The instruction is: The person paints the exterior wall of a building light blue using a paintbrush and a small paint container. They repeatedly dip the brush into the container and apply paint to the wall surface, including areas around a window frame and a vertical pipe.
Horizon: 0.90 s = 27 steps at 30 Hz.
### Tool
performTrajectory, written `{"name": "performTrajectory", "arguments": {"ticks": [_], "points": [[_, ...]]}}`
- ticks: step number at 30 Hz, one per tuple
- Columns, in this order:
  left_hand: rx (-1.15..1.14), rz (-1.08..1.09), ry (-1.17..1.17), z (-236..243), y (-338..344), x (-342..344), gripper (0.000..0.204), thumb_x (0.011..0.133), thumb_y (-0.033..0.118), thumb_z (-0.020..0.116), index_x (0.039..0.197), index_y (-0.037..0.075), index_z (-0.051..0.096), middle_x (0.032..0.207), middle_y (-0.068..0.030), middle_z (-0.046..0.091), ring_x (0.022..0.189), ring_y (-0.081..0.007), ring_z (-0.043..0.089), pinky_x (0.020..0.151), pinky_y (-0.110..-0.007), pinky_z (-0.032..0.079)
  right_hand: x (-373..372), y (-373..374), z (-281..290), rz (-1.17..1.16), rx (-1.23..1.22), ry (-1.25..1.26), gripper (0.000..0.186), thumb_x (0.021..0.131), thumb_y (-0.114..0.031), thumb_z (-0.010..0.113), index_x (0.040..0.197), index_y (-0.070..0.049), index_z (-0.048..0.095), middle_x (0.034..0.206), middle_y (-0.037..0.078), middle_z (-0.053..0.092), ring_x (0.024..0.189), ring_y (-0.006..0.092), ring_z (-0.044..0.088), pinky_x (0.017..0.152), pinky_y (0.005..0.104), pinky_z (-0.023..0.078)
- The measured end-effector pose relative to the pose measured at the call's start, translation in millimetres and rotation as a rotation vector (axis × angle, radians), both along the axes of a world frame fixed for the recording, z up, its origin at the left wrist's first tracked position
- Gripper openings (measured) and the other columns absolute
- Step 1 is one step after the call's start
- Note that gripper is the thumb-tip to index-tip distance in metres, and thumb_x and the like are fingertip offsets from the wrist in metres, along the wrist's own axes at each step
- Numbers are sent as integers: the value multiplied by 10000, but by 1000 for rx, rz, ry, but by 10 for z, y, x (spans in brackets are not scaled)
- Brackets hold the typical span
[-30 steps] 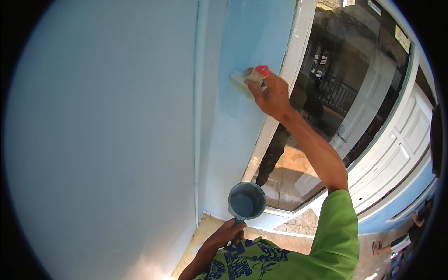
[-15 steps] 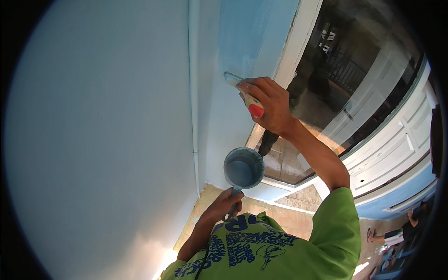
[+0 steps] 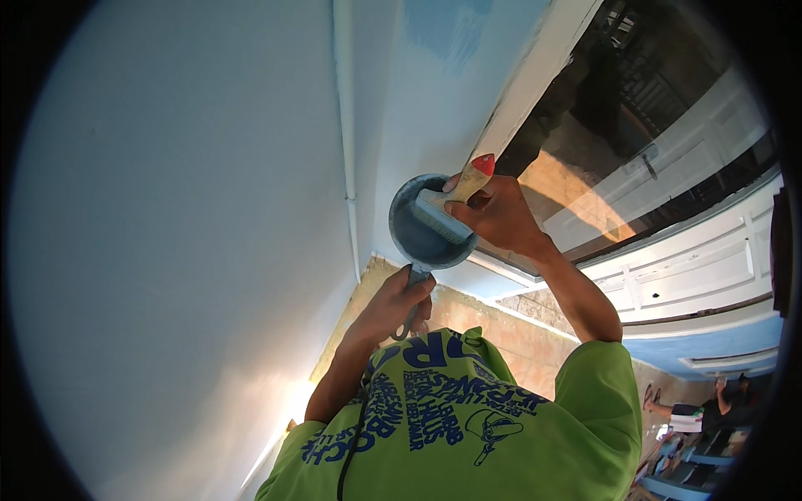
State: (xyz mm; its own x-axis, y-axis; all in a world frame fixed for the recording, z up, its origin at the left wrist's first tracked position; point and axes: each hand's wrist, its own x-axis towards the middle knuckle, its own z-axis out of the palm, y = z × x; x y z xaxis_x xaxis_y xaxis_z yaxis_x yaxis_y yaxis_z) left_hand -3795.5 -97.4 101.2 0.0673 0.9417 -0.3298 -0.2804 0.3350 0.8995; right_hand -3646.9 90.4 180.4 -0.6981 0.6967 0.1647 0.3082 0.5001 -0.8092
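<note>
My left hand (image 3: pixel 394 305) is wrapped round the handle of a round grey-blue dipper (image 3: pixel 401 238) and holds it up in front of my chest. Blue paint appears to lie in the bowl, though its depth is hard to judge. My right hand (image 3: pixel 505 215) grips a flat paintbrush (image 3: pixel 469 185) with a pale wooden handle and a red tip. The handle points up and to the right, while the bristles are down inside the dipper. A narrow wall strip (image 3: pixel 443 92) beyond my hands carries a patch of darker blue.
On the left rises a broad pale blue wall (image 3: pixel 184 209), with a white pipe (image 3: pixel 344 108) running down the corner. To the right are a white-framed glass window (image 3: pixel 618 142) and white panelling (image 3: pixel 685 271). A person (image 3: pixel 723 405) is at the far lower right.
My right hand has come down from the wall strip and put the brush into the dipper, turning its handle upward. My left hand has raised the dipper.
</note>
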Motion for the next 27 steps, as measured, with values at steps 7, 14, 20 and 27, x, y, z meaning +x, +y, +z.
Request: {"name": "performTrajectory", "arguments": {"ticks": [7, 14, 20, 27], "points": [[-7, -18, 38, -29, -13, -7, 228, 1056, 275, 550, 1079, 50, 537, 751, -35, 624, 571, -123, 608, 516, -285, 470, -146, -81, -361, 46, 171, -122, 283, 840, -98, 805, 1101, -15, 734, 869, 134, 760, 757, 184, 738, 735, 308, 579], [-29, -10, 32, -73, -22, 14, 219, 1057, 274, 556, 1085, 57, 536, 775, -29, 637, 573, -115, 604, 520, -271, 454, -179, -80, -614, 70, 247, -111, 272, 828, -104, 813, 1075, -23, 733, 923, 148, 767, 837, 283, 760, 775, 354, 587], [-34, -5, 14, -258, 9, -13, 232, 1062, 280, 554, 1077, 50, 533, 763, -36, 638, 556, -118, 603, 499, -277, 450, -189, -110, -679, 60, 234, -88, 267, 840, -105, 808, 1083, -25, 732, 943, 141, 768, 846, 245, 763, 759, 334, 593], [-10, 45, -98, -325, 152, -20, 244, 1060, 276, 558, 1017, 40, 517, 722, -60, 631, 534, -129, 587, 487, -291, 453, -108, -140, -716, -108, 57, 240, 233, 874, -61, 808, 1085, -4, 726, 971, 85, 774, 836, 135, 724, 743, 281, 577]]}}
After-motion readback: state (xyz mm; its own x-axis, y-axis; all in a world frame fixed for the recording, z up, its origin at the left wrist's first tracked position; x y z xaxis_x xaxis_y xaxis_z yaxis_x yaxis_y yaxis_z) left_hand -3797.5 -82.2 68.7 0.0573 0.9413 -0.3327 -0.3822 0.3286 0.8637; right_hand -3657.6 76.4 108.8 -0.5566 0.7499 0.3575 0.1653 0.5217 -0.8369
